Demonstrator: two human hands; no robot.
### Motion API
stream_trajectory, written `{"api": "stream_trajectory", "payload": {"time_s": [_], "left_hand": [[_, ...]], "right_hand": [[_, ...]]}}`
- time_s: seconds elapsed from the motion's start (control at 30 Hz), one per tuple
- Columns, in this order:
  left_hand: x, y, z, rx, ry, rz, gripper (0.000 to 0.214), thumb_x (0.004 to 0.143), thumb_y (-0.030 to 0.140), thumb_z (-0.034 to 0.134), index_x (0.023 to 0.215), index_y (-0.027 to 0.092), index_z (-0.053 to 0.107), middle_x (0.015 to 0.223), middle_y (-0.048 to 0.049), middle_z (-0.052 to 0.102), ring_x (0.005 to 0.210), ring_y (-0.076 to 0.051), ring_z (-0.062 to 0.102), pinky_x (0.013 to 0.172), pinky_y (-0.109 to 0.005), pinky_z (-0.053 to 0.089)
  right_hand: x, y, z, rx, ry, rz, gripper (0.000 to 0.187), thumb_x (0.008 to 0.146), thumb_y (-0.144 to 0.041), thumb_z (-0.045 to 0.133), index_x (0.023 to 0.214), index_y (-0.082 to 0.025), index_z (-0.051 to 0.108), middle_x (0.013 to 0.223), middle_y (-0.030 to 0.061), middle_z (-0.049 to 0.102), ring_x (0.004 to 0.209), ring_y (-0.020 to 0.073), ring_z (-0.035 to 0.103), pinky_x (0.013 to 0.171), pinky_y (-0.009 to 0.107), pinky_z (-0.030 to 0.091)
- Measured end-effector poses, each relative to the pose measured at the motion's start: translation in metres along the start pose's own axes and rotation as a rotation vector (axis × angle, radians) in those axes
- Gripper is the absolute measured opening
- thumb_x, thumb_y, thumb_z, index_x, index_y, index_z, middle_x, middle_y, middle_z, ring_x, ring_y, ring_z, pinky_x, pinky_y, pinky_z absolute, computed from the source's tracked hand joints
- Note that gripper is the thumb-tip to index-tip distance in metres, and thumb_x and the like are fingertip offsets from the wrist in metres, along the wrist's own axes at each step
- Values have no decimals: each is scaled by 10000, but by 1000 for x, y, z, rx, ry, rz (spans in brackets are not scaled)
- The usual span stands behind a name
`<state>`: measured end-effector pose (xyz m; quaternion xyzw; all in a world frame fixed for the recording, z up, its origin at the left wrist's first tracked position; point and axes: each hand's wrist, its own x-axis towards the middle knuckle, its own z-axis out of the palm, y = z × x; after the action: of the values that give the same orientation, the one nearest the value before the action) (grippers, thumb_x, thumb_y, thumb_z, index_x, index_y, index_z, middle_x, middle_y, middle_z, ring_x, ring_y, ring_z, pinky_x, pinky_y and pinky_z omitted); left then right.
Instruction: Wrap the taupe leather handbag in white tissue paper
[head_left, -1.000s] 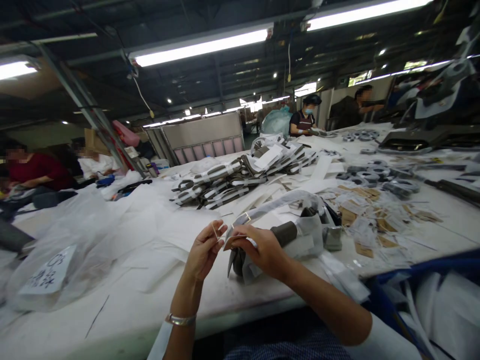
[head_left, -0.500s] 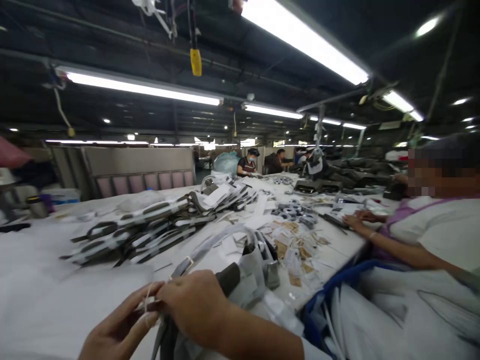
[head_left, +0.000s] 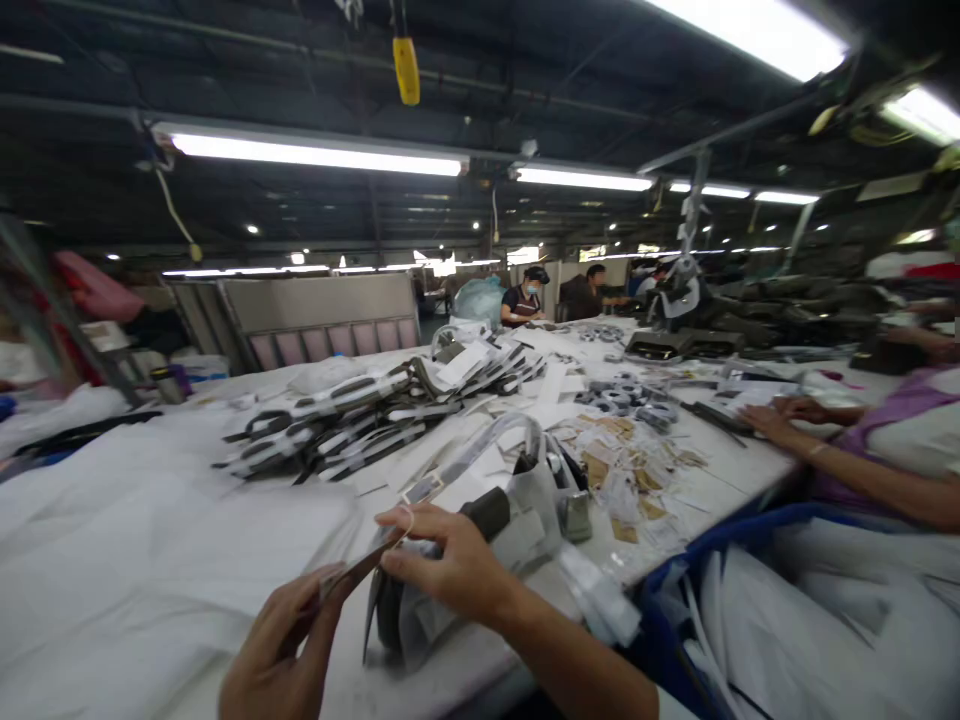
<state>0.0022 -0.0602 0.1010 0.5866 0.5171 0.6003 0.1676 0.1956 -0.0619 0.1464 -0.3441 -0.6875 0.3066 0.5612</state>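
Note:
My left hand [head_left: 279,650] and my right hand [head_left: 442,560] are low in the view, both pinched on a thin strap or tag [head_left: 360,570] that stretches between them. Under my right hand lies a grey bag [head_left: 480,560] wrapped in white paper and clear plastic, its handle [head_left: 487,450] arching up behind. The bag rests on the white table [head_left: 135,580].
A pile of grey wrapped straps [head_left: 352,420] lies mid-table, with brown tags [head_left: 622,470] scattered to the right. A co-worker's hands [head_left: 780,415] rest on the table at right. A blue bin [head_left: 750,600] of white sheets stands at the lower right. Other people work far back.
The view has swung to the right and then back a little. My hands have moved apart, drawing the strap out between them, and the left hand has dropped lower.

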Motion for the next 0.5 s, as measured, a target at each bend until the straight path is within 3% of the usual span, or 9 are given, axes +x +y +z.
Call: {"api": "stream_trajectory", "payload": {"time_s": [0.1, 0.2, 0.37, 0.5], "left_hand": [[-14, -15, -2, -203, 72, -260, 448, 688, 594, 761, 931, 219, 731, 954, -36, 719, 955, -236, 655, 851, -300, 541], [-30, -26, -4, -402, 140, -372, 440, 707, 535, 785, 982, 201, 706, 998, -34, 705, 1005, -222, 631, 915, -313, 516], [-55, -15, -12, -392, 206, -410, 463, 681, 488, 829, 1004, 185, 693, 936, -29, 691, 895, -188, 634, 803, -259, 530], [-66, -7, -8, -321, 132, -341, 409, 693, 476, 825, 941, 184, 683, 862, -14, 660, 797, -159, 615, 727, -225, 513]], "right_hand": [[-3, 9, -1, 191, 110, 108, 210, 863, -381, 689, 934, -208, 783, 1035, 65, 744, 1056, 225, 661, 992, 354, 487], [-4, 17, -1, 170, 147, 141, 188, 828, -378, 726, 892, -215, 796, 995, 65, 745, 1018, 234, 659, 963, 367, 489], [-4, 16, 7, 342, 114, 188, 192, 825, -385, 725, 870, -210, 790, 985, 53, 721, 1007, 219, 635, 932, 339, 481], [-2, 10, 15, 521, 136, 217, 230, 809, -416, 730, 815, -186, 716, 923, 27, 678, 893, 164, 623, 847, 288, 488]]}}
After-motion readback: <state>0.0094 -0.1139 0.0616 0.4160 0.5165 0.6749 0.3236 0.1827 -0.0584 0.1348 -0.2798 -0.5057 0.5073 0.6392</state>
